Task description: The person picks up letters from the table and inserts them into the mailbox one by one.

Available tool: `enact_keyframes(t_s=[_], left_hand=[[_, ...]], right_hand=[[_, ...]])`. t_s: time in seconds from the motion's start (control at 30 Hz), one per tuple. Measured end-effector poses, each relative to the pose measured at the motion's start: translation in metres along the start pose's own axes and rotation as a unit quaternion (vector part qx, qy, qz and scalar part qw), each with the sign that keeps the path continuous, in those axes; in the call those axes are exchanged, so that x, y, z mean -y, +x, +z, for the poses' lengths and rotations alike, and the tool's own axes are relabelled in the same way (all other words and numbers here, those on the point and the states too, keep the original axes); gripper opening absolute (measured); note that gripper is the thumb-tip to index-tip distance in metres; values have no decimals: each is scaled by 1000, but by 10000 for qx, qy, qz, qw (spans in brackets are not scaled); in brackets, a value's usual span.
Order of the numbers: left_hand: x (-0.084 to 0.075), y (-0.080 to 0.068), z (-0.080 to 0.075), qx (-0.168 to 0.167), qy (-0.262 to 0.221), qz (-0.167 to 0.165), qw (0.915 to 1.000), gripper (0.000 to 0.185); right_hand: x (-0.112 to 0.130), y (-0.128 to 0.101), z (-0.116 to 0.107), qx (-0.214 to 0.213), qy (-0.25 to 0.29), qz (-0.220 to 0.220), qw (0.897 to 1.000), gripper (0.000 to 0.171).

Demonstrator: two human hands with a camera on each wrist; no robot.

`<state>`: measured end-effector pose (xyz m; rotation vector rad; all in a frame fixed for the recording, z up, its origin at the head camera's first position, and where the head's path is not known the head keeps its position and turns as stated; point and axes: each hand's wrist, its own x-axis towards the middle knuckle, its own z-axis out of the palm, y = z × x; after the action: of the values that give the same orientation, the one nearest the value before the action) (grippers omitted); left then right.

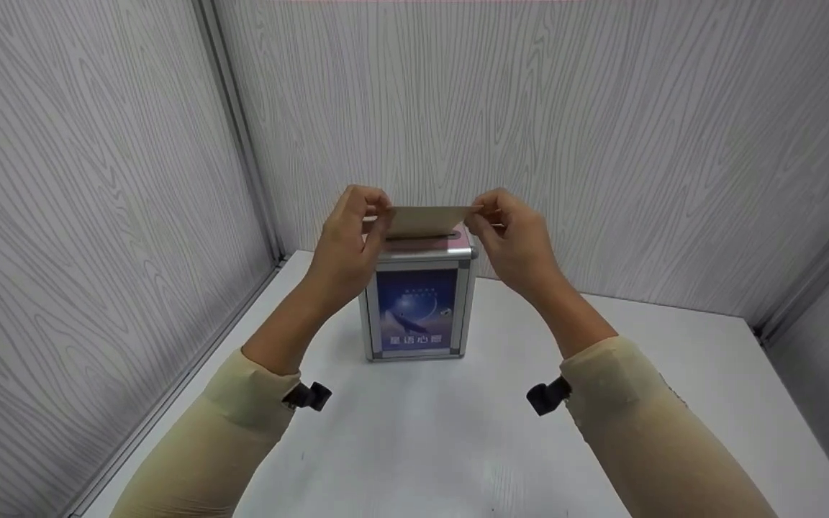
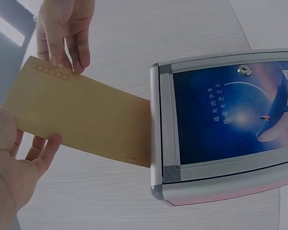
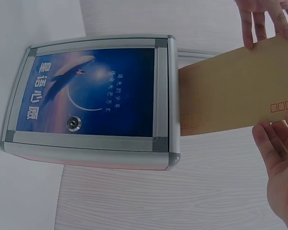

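Note:
A brown paper envelope is held upright over the top of a silver-framed box. My left hand pinches its left edge, and my right hand pinches the right edge. The lower edge of the envelope meets the slot in the box's pink top. In the left wrist view, most of the envelope shows above the box, with a row of red printed squares near its upper edge. The box's lid rim hides its bottom edge there.
The box stands on a white table and has a blue front panel with a whale picture and a round lock. Wood-grain patterned walls rise behind the table and on both sides.

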<state>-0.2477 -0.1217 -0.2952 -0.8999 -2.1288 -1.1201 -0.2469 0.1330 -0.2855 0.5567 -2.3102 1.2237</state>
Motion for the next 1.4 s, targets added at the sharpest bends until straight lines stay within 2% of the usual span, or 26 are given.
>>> enact_keyframes(t_s=[0.1,0.2,0.3,0.43,0.57,0.77,0.93,1.1,1.23,1.4], left_hand=[[6,2,2,-33,76,37,10000,18],[12,2,2,-88,-12,37,10000,16],[16,2,2,-208,-20,29,9998,16],[22,0,5,-297,137,-65,9994,17],[32,-4,10,-301,402,-106,9987,14],[53,-14,23,-323,1127,-105,9931,8],[62,-16,34,-333,1581,-100,9868,8],[69,-14,42,-334,1908,-258,9807,8],[73,-17,47,-278,2180,-428,9746,11],[75,-20,50,-247,2521,-624,9654,13]], right_hand=[[-1,2,3,-111,21,-66,9999,13],[1,1,4,-359,-42,-515,9980,14],[5,1,4,-621,-235,-1088,9918,13],[5,2,7,-712,-404,-1281,9884,10],[-4,2,14,-702,-555,-1134,9895,8],[-26,2,27,-577,-635,-849,9927,5],[-42,0,33,-486,-697,-490,9952,4],[-54,-3,37,-465,-723,-168,9962,5],[-60,-7,40,-209,-763,37,9969,9],[-65,-13,42,344,-997,386,9937,23]])
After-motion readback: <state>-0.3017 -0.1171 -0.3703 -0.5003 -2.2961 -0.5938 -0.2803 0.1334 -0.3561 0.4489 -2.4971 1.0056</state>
